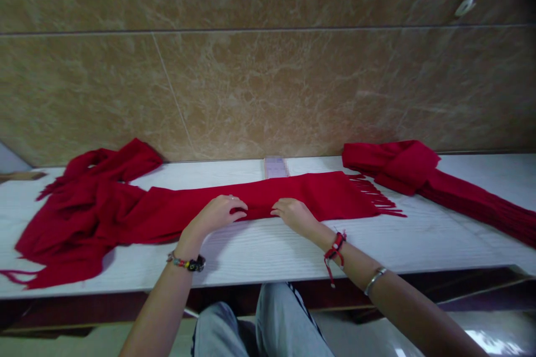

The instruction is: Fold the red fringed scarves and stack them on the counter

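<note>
A red scarf point(322, 195) with a fringed right end lies stretched out flat along the white table. My left hand point(220, 212) is on the scarf's near edge, thumb and fingers curled together on the cloth. A short way to its right, my right hand point(295, 216) pinches the same edge with its fingertips. Toward the left the cloth runs into a crumpled red heap point(79, 217); whether that is one scarf or more, I cannot tell. The fingertips' undersides are hidden.
Another red scarf point(389, 164), folded over itself, lies at the right with its tail reaching the table's edge. A small pale packet point(275, 167) sits behind the middle scarf. Brown marble-look tiles point(268, 89) rise behind the white table point(259, 259). My knees are below its front edge.
</note>
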The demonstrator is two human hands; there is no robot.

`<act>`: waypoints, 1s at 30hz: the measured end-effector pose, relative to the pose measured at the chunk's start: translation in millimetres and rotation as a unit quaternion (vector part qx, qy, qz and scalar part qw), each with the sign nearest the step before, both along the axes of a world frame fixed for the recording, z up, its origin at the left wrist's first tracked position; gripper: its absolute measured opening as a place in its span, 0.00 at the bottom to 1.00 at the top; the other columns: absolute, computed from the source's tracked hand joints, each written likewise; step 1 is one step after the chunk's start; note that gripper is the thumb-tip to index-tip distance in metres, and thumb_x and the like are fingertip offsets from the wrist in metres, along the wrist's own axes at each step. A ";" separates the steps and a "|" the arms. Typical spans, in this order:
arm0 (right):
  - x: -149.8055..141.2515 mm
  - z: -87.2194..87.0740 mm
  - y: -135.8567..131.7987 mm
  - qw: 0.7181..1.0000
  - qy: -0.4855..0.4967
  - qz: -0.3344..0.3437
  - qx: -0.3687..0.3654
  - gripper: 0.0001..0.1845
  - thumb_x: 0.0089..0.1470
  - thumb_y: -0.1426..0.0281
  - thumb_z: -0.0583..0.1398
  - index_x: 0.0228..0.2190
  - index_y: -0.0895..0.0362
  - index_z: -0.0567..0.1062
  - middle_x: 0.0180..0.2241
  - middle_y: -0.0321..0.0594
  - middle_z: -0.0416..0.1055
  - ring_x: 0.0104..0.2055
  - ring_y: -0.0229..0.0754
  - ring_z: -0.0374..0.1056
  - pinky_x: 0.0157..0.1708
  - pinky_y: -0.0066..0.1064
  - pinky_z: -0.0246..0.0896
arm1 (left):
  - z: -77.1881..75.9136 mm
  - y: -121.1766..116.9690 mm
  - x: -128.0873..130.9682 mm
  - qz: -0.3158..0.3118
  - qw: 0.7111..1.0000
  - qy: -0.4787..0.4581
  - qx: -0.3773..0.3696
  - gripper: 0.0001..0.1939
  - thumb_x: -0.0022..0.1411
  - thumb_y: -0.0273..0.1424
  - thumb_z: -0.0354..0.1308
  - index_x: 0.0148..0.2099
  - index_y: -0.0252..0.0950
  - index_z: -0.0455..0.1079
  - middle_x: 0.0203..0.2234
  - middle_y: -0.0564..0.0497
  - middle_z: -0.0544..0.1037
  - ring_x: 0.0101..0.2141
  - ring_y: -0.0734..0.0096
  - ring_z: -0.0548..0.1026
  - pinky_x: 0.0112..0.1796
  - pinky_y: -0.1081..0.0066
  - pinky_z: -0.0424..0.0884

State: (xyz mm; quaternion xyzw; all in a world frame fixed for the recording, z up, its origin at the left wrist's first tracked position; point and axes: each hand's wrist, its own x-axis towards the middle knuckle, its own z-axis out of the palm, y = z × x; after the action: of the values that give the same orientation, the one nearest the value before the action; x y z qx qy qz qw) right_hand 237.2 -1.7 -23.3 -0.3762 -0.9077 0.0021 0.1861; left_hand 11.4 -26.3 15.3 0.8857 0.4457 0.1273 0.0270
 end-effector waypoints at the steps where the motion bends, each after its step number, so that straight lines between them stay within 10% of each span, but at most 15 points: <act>1: 0.0 -0.8 0.9 1.000 -0.004 -0.001 -0.001 0.11 0.56 0.70 0.53 0.29 0.61 0.74 0.30 0.42 0.73 0.33 0.37 0.67 0.35 0.27 0.58 | -0.3 -1.8 -2.0 0.001 1.000 0.004 -0.001 0.08 0.58 0.31 0.53 0.38 0.37 0.73 0.35 0.51 0.77 0.35 0.71 0.73 0.38 0.74 0.65; 10: -8.6 6.2 -11.3 0.996 0.018 0.003 0.082 0.15 0.51 0.66 0.58 0.40 0.59 0.71 0.38 0.44 0.71 0.41 0.42 0.64 0.40 0.33 0.55 | -6.4 -3.1 -2.2 0.018 1.000 -0.004 -0.009 0.10 0.59 0.26 0.49 0.35 0.37 0.72 0.32 0.52 0.77 0.33 0.72 0.72 0.39 0.73 0.65; 30: -6.9 -3.6 -13.5 0.991 -0.014 0.050 0.125 0.10 0.57 0.71 0.52 0.30 0.58 0.73 0.29 0.39 0.71 0.33 0.39 0.63 0.34 0.31 0.50 | -1.8 -46.9 -64.3 0.107 0.985 0.136 0.018 0.14 0.60 0.28 0.45 0.40 0.38 0.72 0.37 0.49 0.77 0.38 0.68 0.73 0.40 0.70 0.68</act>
State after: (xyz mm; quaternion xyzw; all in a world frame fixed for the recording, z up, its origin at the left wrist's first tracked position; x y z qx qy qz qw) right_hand 230.3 -15.2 -26.9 -0.3039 -0.9211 -0.1076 0.2184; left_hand -52.8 -73.2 13.5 0.8423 0.5350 0.0164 -0.0637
